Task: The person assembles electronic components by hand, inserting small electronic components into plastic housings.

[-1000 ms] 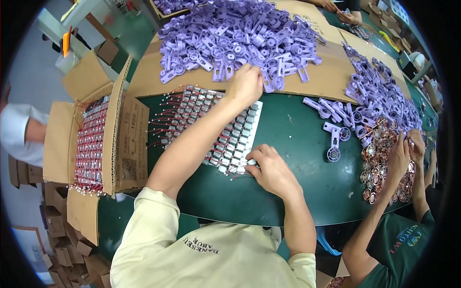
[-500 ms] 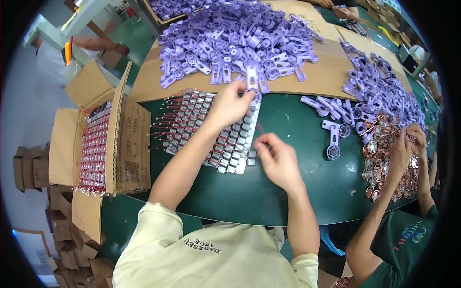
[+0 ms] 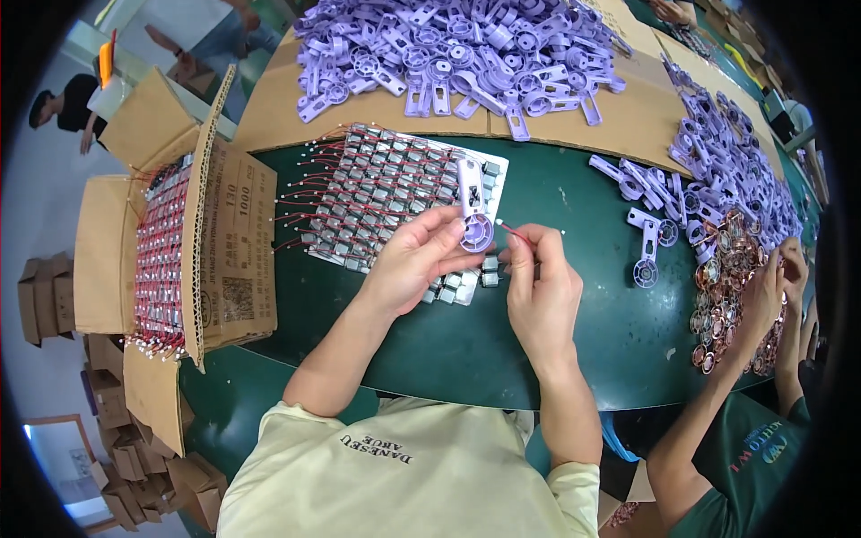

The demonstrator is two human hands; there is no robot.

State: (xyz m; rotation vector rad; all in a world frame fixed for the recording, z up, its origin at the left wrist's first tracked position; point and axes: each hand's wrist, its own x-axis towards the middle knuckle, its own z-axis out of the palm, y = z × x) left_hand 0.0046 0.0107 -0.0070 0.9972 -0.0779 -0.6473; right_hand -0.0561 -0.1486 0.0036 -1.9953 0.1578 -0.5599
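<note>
My left hand (image 3: pixel 408 262) is closed on a purple plastic housing (image 3: pixel 471 184), its thumb on the round spoked end and the slotted end pointing away from me. Just to the right, my right hand (image 3: pixel 547 291) pinches a red wire (image 3: pixel 514 233) with a small white plug at its tip. Whatever hangs on the wire's other end is hidden by the fingers. Under and behind my left hand, rows of small silver motors (image 3: pixel 372 184) with red wires lie on a white tray (image 3: pixel 496 170). A few loose motors (image 3: pixel 490 271) sit between my hands.
Purple housings are heaped (image 3: pixel 457 54) on cardboard at the back, with another pile (image 3: pixel 726 148) to the right. An open carton (image 3: pixel 238 242) of wired motors stands left. A co-worker's hands (image 3: pixel 771 282) are over copper-coloured rings (image 3: pixel 717 314). One housing (image 3: pixel 647 247) lies nearer.
My left hand has brought a housing from the pile's edge back toward me. My right hand has moved slightly up and right, with the wire end now beside the housing.
</note>
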